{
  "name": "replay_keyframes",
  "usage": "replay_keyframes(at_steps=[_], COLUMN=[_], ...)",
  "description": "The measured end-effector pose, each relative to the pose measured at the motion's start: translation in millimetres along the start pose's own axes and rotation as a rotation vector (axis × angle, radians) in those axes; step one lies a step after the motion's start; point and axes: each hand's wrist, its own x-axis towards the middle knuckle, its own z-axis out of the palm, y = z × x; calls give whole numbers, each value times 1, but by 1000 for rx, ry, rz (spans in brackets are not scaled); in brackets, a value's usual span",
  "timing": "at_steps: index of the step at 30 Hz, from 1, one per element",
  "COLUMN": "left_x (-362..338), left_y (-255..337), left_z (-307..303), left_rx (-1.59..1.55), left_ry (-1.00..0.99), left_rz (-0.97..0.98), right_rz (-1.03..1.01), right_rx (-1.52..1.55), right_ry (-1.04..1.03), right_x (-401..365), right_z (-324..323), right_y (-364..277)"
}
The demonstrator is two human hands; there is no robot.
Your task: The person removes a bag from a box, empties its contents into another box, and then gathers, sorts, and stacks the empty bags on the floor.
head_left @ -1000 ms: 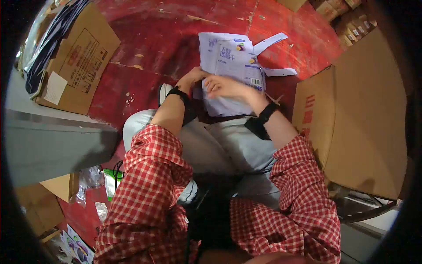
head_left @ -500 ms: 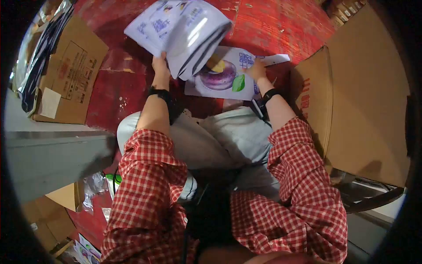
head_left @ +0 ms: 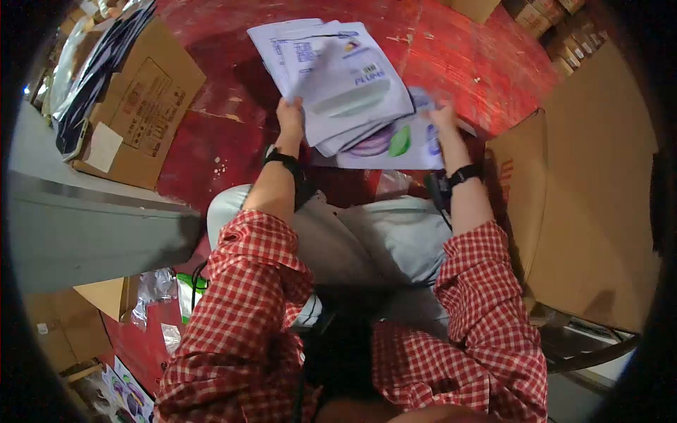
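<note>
My left hand [head_left: 290, 118] is closed on the lower left edge of a stack of white plum packaging bags [head_left: 344, 81], which fans out at its edges and has purple print. Under the stack, a packaging bag [head_left: 419, 146] lies on the red floor, showing a purple fruit and a green leaf; the stack covers its left and upper part. At that bag's right edge is my right hand [head_left: 446, 121], its fingers smeared by motion. Both wrists wear black bands.
On the left, a cardboard box [head_left: 144, 106] stands on a grey ledge [head_left: 106, 233], with dark flat bags sticking out. A large open carton [head_left: 592, 190] rises close on my right. More printed bags [head_left: 127, 391] lie at the lower left.
The stack in my left hand has come down to the right, now lying over more of the bag beneath. My right hand has shifted along that bag's right side. The view has also moved.
</note>
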Motion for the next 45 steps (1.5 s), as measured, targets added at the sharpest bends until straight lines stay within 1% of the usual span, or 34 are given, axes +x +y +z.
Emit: replay_keyframes(at_steps=[1, 2, 3, 4, 5, 8, 11, 14, 15, 18, 19, 21, 22, 23, 24, 26, 27, 28, 29, 30, 31, 33, 34, 36, 39, 40, 42, 44, 45], left_x=[-3, -8, -12, -15, -11, -19, -13, -9, -4, -14, -16, -19, -19, -17, -14, -17, -21, -24, -25, -26, -31, -39, -44, -60, -62, -59, -53, -52, -53], left_y=[7, 14, 16, 18, 13, 25, 10, -1, -14, 5, 5, 1, -3, -5, -8, 4, 11, 11, 10, 9, 13, 28, 35, 49, 56, 58, 60, 66, 69], left_z=[4, 8, 9, 13, 12, 18, 15, 10, 7, 8, 9, 11, 11, 12, 13, 16, 17, 17, 18, 20, 21, 19, 15, 9, 12, 13, 16, 14, 15], left_rx=[34, 21, 14, -2, 39, 109, 83, 169, 93, 176, 146, 88, 65, 42, 19, 140, 201, 128, 52, -26, 54, 221, 247, 123, -299, -359, -411, -438, -451], left_ry=[4, -20, -44, -69, -85, -101, -142, -226, -270, -273, -248, -198, -212, -227, -241, -289, -313, -357, -400, -446, -495, -586, -619, -681, -726, -738, -762, -784, -795], left_rz=[-36, -38, -38, -42, -54, -160, -115, -124, -75, -257, -242, -214, -208, -199, -189, -204, -214, -250, -285, -316, -339, -377, -430, -599, -908, -948, -962, -971, -975], right_rz=[-97, -296, -360, -297, -390, -812, -964, -977, -897, -643, -655, -295, -82, -653, -697, -781, -723, -815, -814, -797, -746, -594, -522, -393, -184, -56, 332, 715, 778], right_rx=[-131, -57, -16, -11, -41, 174, 202, -35, -171, -434, -480, 498, 975, 467, 529, 653, 886, 1019, 1088, 1094, 1047, 921, 867, 807, 843, 905, 1086, 1242, 1160], right_ry=[297, 405, 464, 502, 539, 572, 355, 154, 109, 71, 133, -53, -142, 87, 124, 202, 162, -136, -268, -333, -306, -182, -135, -80, -85, -121, -192, -246, -114], right_x=[13, 17, -8, -38, -49, -79, -110, -108, -104, -89, -75, -68, -66, -64, -59, -73, -70, -66, -72, -84, -90, -97, -97, -89, -67, -58, -38, -13, -10], right_z=[-13, -34, -54, -74, -88, -94, -67, -47, -48, -62, -65, -79, -85, -83, -84, -93, -97, -104, -106, -104, -102, -91, -84, -71, -63, -62, -56, -59, -47], right_y=[-12, -26, -67, -111, -132, -173, -190, -175, -169, -152, -136, -149, -151, -137, -135, -157, -159, -156, -145, -127, -108, -67, -49, -23, -1, 6, 23, 25, 24])
